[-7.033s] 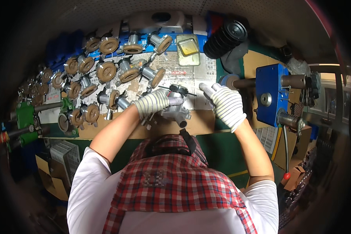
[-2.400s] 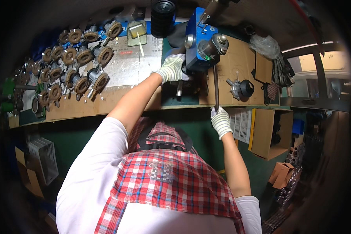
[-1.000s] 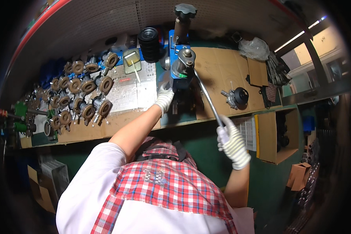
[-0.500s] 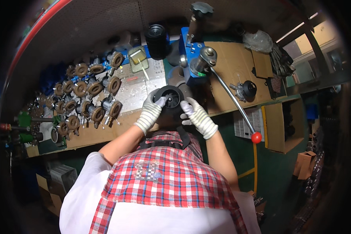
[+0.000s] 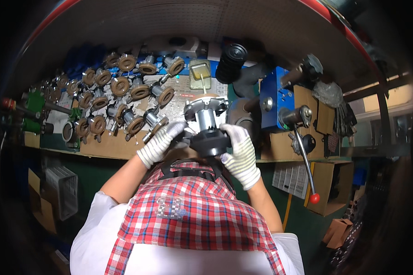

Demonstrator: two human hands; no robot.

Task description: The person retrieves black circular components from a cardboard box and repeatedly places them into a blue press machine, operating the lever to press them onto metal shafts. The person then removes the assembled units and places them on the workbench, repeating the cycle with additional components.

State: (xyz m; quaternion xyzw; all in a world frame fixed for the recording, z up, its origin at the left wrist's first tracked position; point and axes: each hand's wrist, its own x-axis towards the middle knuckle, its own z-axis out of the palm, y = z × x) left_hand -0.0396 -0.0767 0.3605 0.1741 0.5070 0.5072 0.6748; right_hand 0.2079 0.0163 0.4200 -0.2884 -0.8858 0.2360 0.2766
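Note:
In front of my waist is a pump-like assembly [image 5: 207, 120]: a shiny metal cylinder with a flanged, brown-ringed far end and a black cup-shaped near end. My gloved right hand [image 5: 240, 153] is closed around the right side of the black end. My gloved left hand [image 5: 164, 143] is closed at its left side, its fingertips partly lost in dark shadow by the black part. Both gloves are white with stripes. Beyond the assembly, a small tray [image 5: 206, 84] holds yellowish grease and a brush with a pale handle.
Rows of similar metal parts with brown rings [image 5: 120, 85] cover the bench's left. A blue press [image 5: 271, 98] with a red-knobbed lever [image 5: 306, 169] stands at right. Black stacked cups [image 5: 231, 59] are behind. A green fixture [image 5: 34, 107] is far left, a cardboard box [image 5: 330, 183] lower right.
The black cup in my hands showed its open face; now the metal body and flange are visible, pointing away from me. The whole view has swung left, shifting the bench rightward in the picture.

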